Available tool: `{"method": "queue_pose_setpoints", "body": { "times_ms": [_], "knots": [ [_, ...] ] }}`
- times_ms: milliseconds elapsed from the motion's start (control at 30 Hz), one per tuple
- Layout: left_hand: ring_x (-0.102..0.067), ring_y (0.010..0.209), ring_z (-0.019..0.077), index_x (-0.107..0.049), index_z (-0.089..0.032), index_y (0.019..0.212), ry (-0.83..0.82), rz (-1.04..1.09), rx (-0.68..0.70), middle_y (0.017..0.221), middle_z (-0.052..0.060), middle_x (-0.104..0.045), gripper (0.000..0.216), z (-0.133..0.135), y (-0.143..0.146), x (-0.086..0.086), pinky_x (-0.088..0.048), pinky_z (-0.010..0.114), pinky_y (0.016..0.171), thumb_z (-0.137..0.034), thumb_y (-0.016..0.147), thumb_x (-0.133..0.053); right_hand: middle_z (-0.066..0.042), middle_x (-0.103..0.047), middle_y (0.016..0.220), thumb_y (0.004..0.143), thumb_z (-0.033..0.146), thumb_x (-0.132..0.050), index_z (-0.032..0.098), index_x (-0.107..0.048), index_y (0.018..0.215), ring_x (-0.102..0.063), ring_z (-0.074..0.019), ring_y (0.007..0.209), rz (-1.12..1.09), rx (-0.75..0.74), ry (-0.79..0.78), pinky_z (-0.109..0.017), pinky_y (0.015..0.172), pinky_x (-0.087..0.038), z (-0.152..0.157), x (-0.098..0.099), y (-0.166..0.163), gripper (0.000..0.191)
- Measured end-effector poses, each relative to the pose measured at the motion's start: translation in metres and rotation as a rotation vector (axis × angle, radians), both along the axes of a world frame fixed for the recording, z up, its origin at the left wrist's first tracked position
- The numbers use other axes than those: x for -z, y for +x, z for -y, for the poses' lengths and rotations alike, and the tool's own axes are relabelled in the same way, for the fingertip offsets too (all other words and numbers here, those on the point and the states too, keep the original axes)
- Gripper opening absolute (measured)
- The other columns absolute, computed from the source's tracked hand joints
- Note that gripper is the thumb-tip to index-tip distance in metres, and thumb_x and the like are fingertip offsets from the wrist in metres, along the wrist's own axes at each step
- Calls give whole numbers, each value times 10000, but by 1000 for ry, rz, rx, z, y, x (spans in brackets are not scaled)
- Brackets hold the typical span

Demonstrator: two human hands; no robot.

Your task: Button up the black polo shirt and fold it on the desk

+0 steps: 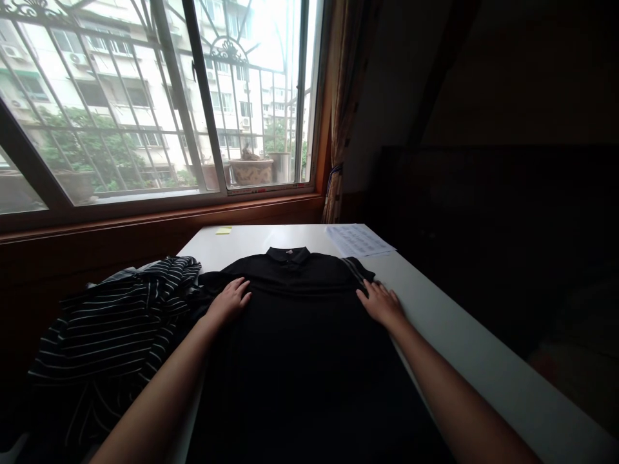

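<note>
A black polo shirt (pixel 300 348) lies spread out, front up, on the white table (pixel 449 328), its collar at the far end. My left hand (pixel 231 299) rests on the shirt's left side below the sleeve, fingers stretched out. On the opposite side my right hand (pixel 382 301) lies at the shirt's edge just under the striped sleeve cuff, its fingers also extended. Neither hand grips the cloth visibly. The lower part of the shirt runs out of view at the bottom and is very dark.
Black-and-white striped clothing (pixel 111 328) is heaped at the left, beside the table. Printed papers (pixel 360 240) lie at the far right corner, and a yellow sticky note (pixel 224 230) at the far left. Behind stand a barred window (pixel 145 103) and a curtain (pixel 341 109).
</note>
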State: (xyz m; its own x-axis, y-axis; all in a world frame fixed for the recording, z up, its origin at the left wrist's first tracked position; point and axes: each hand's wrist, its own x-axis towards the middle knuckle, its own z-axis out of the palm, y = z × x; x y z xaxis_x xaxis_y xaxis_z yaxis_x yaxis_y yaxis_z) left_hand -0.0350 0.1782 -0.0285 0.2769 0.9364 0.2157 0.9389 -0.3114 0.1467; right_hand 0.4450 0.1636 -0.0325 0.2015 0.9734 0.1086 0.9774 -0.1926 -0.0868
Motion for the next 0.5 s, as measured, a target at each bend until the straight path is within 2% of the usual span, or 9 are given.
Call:
{"method": "queue_pose_setpoints", "body": {
  "times_ms": [200, 500],
  "knots": [
    [-328, 1444, 242, -451, -180, 1460, -31, 4, -7, 1547, 96, -392, 551, -15, 1, -1, -266, 391, 1200, -460, 991, -382, -96, -375, 1570, 979, 530, -237, 172, -331, 1534, -223, -260, 1488, -16, 32, -27, -508, 1190, -151, -22, 1, 9, 666],
    [-285, 1464, 243, -427, -186, 1478, -59, -5, -36, 1567, 80, -363, 560, -40, 9, -2, -250, 390, 1205, -466, 997, -363, -64, -362, 1580, 976, 561, -212, 213, -309, 1542, -191, -243, 1498, -44, 23, -46, -510, 1189, -156, -58, 5, 21, 671]
  ]
}}
